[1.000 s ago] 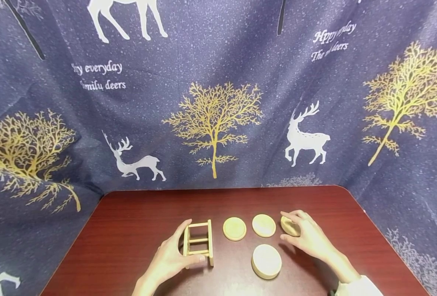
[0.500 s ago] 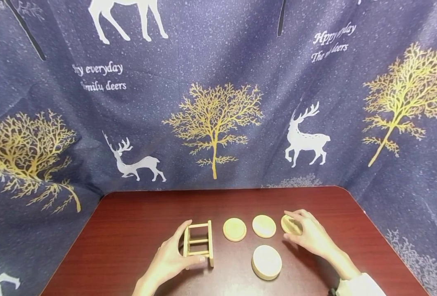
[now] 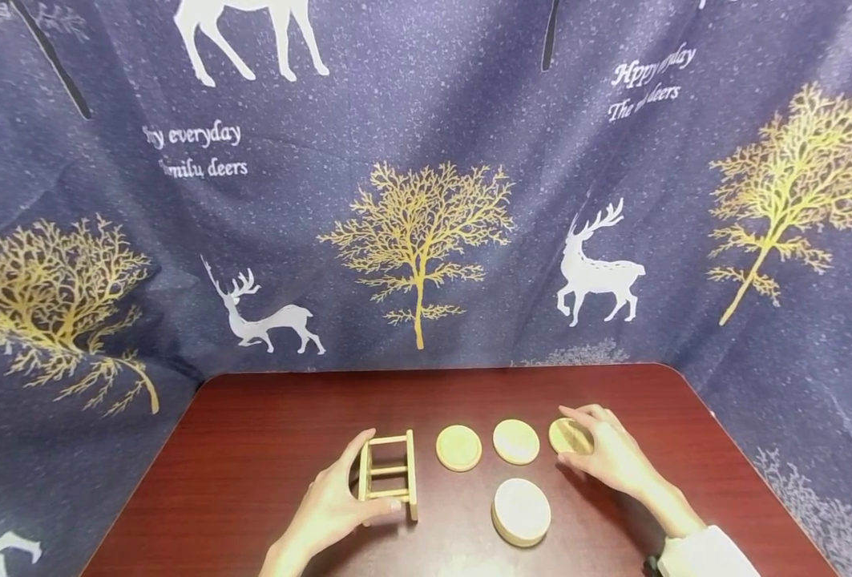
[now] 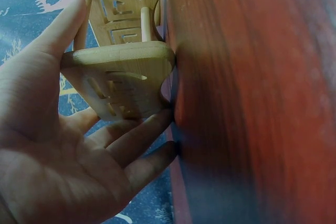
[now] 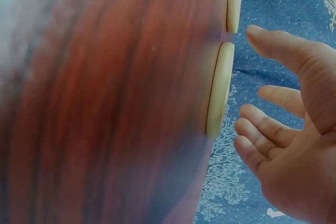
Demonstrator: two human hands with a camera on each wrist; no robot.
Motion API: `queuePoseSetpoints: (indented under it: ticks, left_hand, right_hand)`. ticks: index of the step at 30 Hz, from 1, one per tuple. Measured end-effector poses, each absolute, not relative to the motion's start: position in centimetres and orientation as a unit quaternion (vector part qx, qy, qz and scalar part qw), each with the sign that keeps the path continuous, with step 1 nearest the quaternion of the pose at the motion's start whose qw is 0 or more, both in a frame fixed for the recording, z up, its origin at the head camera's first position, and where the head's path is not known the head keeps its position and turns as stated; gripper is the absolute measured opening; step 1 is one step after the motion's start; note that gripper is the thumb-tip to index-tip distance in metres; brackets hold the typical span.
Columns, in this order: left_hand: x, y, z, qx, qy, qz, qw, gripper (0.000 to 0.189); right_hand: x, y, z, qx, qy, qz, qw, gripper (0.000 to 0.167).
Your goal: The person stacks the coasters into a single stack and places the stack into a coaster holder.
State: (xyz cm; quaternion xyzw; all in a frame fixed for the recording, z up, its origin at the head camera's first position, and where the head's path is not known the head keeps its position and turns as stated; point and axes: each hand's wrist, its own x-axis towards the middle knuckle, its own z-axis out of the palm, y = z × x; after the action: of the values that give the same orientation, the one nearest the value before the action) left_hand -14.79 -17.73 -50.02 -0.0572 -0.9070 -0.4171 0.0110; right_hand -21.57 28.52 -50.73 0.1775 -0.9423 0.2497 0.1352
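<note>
My left hand (image 3: 329,498) grips a small wooden coaster rack (image 3: 412,474) standing on the table. In the left wrist view, the thumb lies on a crossbar above a slotted side panel (image 4: 118,77), with fingers under its far edge. My right hand (image 3: 616,458) hovers just over the rightmost round wooden coaster (image 3: 567,437), its fingers loosely bent. The right wrist view shows that coaster (image 5: 220,90) flat on the table, apart from the fingertips. Two more coasters, a middle one (image 3: 515,442) and a left one (image 3: 458,448), lie in a row with it.
A stack of round coasters (image 3: 521,511) stands in front of the row, between both hands. The dark red table (image 3: 274,417) ends at a patterned cloth backdrop (image 3: 426,264) behind and at the sides.
The rightmost coaster went from tilted within my right hand's fingers to lying flat. My right hand let it go and shifted slightly right. The left hand and rack stayed put.
</note>
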Motion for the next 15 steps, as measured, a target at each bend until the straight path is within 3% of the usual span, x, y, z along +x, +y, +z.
queuePoseSetpoints:
  ticks: [15]
  left_hand:
    - [-14.83, -17.76, -50.12, -0.055, -0.903, -0.427, 0.007, 0.115]
  right_hand:
    - [-22.30, 29.11, -51.13, 0.183, -0.945, 0.234, 0.140, 0.082]
